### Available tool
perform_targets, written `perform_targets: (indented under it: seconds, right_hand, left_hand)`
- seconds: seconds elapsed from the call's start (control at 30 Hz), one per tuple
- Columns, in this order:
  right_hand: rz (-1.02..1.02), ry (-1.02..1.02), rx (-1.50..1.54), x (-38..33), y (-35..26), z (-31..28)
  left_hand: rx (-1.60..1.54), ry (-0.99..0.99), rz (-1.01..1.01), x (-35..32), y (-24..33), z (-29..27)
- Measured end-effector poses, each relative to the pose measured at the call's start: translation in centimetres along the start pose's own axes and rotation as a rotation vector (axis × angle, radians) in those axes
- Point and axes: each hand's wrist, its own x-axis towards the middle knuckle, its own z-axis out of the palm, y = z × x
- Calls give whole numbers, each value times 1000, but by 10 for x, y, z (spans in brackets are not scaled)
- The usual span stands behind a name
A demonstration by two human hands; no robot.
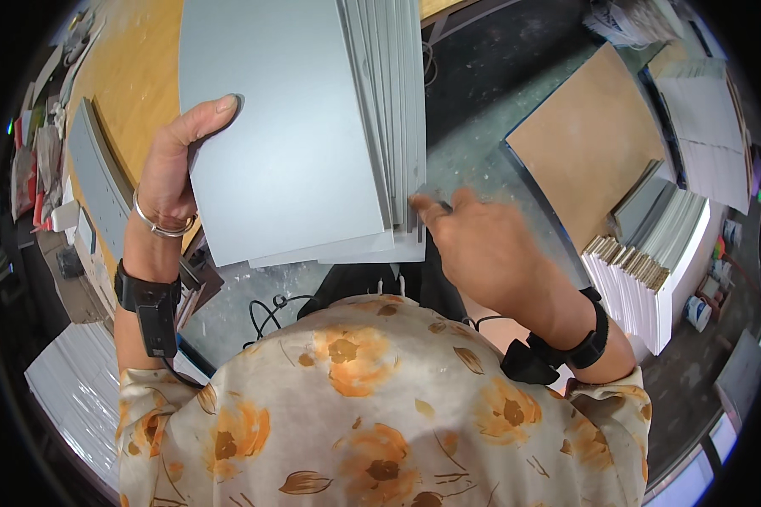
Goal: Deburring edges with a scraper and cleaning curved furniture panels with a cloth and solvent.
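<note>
A thick stack of light-grey boards (283, 160) is held up in front of me, its sheets fanned apart along the right side. My left hand (177, 152) grips its left edge, thumb pressed on the top board and the other fingers hidden underneath. Close to the stack's lower right corner is my right hand (486, 241), its fingers curled and slightly blurred. Its index fingertip is at the edges of the sheets; a small dark bit shows by the fingertips, too unclear to name.
A yellow wooden tabletop (131, 51) lies at the left, with a long grey strip (101, 160) on it. To the right are a brown board (592, 139) and stacked white-edged sheets (634, 279). A cable (266, 317) loops near my lap.
</note>
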Motion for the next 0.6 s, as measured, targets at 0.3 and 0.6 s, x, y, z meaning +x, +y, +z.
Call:
perform_targets:
  seconds: [0.3, 0.6]
  right_hand:
    - [165, 46, 215, 2, 18, -10]
    - [4, -145, 47, 16, 6, -16]
  left_hand:
    - [-36, 2, -7, -1, -2, 0]
    - [34, -28, 12, 2, 2, 1]
